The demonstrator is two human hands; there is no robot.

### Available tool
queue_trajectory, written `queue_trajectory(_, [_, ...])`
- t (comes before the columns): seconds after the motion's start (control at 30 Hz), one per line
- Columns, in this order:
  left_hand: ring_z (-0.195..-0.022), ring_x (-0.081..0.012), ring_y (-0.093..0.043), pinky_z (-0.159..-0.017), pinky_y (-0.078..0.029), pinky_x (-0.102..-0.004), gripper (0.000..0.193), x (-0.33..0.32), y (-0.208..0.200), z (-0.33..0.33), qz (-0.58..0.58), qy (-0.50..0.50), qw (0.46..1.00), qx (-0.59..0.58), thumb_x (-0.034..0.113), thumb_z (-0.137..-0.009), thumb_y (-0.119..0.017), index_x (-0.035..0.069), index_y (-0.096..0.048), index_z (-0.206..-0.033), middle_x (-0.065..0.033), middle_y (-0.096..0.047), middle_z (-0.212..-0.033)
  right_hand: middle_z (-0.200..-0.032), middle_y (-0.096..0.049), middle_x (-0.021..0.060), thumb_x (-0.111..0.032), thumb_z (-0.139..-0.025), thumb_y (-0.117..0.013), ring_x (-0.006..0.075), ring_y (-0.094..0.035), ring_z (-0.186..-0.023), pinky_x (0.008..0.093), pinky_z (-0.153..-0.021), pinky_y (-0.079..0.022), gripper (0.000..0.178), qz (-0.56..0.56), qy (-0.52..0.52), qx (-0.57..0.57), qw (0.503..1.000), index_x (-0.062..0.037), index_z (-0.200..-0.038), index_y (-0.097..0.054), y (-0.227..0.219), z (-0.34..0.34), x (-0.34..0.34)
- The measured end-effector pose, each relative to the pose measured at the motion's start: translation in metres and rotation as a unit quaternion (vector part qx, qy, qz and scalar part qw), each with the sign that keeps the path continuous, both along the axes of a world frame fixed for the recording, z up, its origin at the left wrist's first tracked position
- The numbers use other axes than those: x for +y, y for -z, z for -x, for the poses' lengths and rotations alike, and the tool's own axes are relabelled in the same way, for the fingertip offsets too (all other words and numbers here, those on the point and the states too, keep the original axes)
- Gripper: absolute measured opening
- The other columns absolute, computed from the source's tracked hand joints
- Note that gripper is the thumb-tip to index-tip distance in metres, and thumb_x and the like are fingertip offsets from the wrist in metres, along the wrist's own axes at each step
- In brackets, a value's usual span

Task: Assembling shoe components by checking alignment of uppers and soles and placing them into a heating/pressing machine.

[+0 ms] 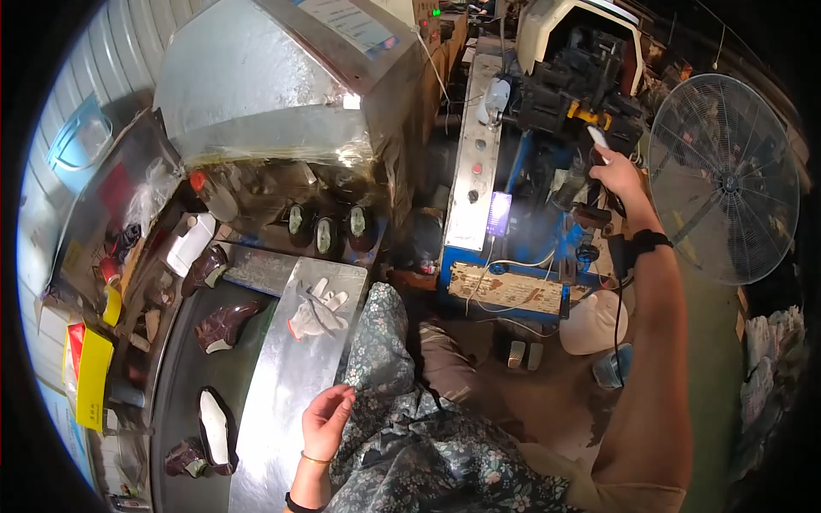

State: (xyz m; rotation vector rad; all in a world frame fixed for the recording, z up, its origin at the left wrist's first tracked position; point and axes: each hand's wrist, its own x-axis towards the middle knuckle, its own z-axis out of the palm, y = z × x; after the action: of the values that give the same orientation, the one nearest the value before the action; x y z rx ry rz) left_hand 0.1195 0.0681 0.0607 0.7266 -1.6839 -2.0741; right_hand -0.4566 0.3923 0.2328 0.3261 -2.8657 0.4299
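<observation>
My right hand (pixel 619 176) reaches out to a dark machine (pixel 573 81) at the far right. Its fingers are closed at a small white piece (pixel 597 137) beside the machine's yellow part; what kind of piece it is cannot be made out. Over my floral apron (pixel 428 445), near the edge of the metal plate (pixel 282 402), my left hand (pixel 325 421) is loosely curled, with nothing visible in it. White work gloves (pixel 319 309) lie on that plate. To its left, dark red shoes (pixel 227 327) rest on a black belt, one with a white inside (pixel 214 427).
Three dark shoes (pixel 325 236) stand beneath a large metal hood (pixel 256 85). A round fan (pixel 729 184) is close to my right arm. Cables hang around the machine's blue frame (pixel 505 265). On the floor are a white jug (pixel 593 323) and foot pedals (pixel 524 354).
</observation>
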Motion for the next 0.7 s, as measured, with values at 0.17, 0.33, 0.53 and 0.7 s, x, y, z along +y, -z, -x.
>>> queue_trajectory(0.17, [-0.099,-0.0125,-0.061,-0.087,-0.048,-0.0235,0.027,0.012,-0.004,0.007,-0.001,0.035,0.999,-0.023,0.001,-0.091,-0.060,-0.004,-0.057,-0.117,-0.0080,-0.066,-0.107,-0.131,-0.049,0.0192,-0.040,-0.073,-0.064,0.0355,-0.059,-0.107,0.0429,-0.089,-0.048,0.071,-0.073,0.012,0.010,0.997,-0.0281,-0.140,-0.045,0.008,-0.015,-0.022])
queue_trajectory(0.33, [-0.096,-0.0144,-0.062,-0.087,-0.048,-0.0256,0.027,0.022,0.003,0.018,-0.006,0.043,0.999,-0.013,0.001,-0.091,-0.060,-0.004,-0.057,-0.117,-0.0104,-0.066,-0.109,-0.141,-0.037,0.0191,-0.050,-0.082,-0.056,0.0466,-0.052,-0.109,0.0481,-0.093,-0.046,0.063,-0.099,0.032,0.074,0.992,-0.0374,-0.141,-0.039,0.041,-0.033,-0.023])
queue_trajectory(0.53, [-0.097,-0.0134,-0.062,-0.088,-0.048,-0.0250,0.027,0.019,0.001,0.027,-0.015,0.065,0.997,-0.029,0.002,-0.090,-0.061,-0.004,-0.058,-0.117,-0.0089,-0.067,-0.106,-0.140,-0.039,0.0184,-0.048,-0.081,-0.059,0.0463,-0.052,-0.109,0.0480,-0.093,-0.046,0.061,-0.062,0.032,0.107,0.992,-0.0379,-0.139,-0.043,0.034,-0.025,-0.025])
queue_trajectory(0.7, [-0.090,-0.0071,-0.057,-0.079,-0.047,-0.0230,0.023,-0.024,0.020,0.019,0.058,0.004,0.997,-0.045,0.013,-0.091,-0.062,0.000,-0.063,-0.110,-0.0010,-0.066,-0.098,-0.128,-0.051,0.0214,-0.046,-0.078,-0.060,0.0372,-0.055,-0.112,0.0432,-0.095,-0.045,0.059,0.025,-0.048,0.093,0.994,-0.0340,-0.135,-0.050,0.026,-0.009,-0.052])
